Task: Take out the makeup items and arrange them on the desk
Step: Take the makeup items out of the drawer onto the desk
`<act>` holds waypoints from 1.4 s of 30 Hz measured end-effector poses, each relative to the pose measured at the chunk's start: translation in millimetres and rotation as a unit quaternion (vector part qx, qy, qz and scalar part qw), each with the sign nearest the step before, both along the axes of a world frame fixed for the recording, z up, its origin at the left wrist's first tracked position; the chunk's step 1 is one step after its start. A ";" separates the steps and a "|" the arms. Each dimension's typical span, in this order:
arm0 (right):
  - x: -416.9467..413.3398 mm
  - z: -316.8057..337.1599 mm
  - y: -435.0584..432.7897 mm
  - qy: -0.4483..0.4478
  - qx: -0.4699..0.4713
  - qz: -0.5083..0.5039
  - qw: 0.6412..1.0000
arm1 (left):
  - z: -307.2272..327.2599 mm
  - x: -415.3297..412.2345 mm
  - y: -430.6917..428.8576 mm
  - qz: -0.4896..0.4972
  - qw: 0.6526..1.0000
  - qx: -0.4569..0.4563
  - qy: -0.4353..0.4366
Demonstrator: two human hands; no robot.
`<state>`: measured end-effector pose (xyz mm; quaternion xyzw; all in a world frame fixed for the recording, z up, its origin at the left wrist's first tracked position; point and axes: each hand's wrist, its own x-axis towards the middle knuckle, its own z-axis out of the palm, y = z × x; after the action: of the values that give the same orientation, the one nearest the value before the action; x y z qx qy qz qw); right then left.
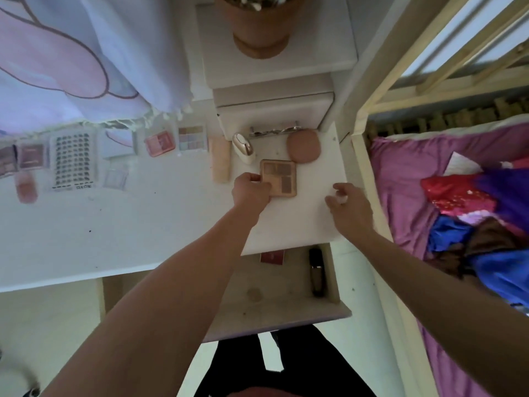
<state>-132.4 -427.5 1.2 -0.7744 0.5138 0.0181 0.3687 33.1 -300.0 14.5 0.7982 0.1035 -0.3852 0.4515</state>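
Note:
My left hand (251, 190) grips the near left corner of a square tan eyeshadow palette (279, 176) that lies on the white desk (114, 224). My right hand (347, 204) hovers over the desk's right edge, its fingers curled round a small white item (341, 198). Behind the palette lie a rounded brown compact (303, 146), a white and gold case (243, 147) and a peach tube (220, 160). Below the desktop the open drawer (274, 313) holds a red box (272, 257) and a dark bottle (317, 272).
More palettes (191, 138), a pink compact (159, 143) and a dotted sheet (72, 159) line the desk's back left under a hanging cloth (71, 67). A plant pot (259, 27) stands on a raised shelf. A bed (400, 181) with coloured clothes sits to the right.

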 end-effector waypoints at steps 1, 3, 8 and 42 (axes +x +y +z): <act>-7.3 1.5 4.2 -0.006 -0.006 0.009 1.000 | -0.1 0.2 2.8 -0.021 0.999 0.017 -0.022; -19.3 8.2 16.2 -0.034 -0.011 0.019 0.999 | 2.4 0.3 12.4 -0.056 0.996 0.040 -0.053; -46.3 26.1 65.3 -0.111 0.000 0.101 0.989 | 21.9 -18.3 60.1 -0.135 0.982 0.043 -0.125; -70.7 -101.8 96.9 0.285 -0.125 0.494 0.812 | -145.2 -116.2 64.3 -0.368 0.914 0.122 -0.124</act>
<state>-203.1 -330.6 -100.6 -0.9234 0.1423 0.3533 0.0477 -83.1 -235.7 -130.7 0.8700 -0.2076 -0.4065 0.1862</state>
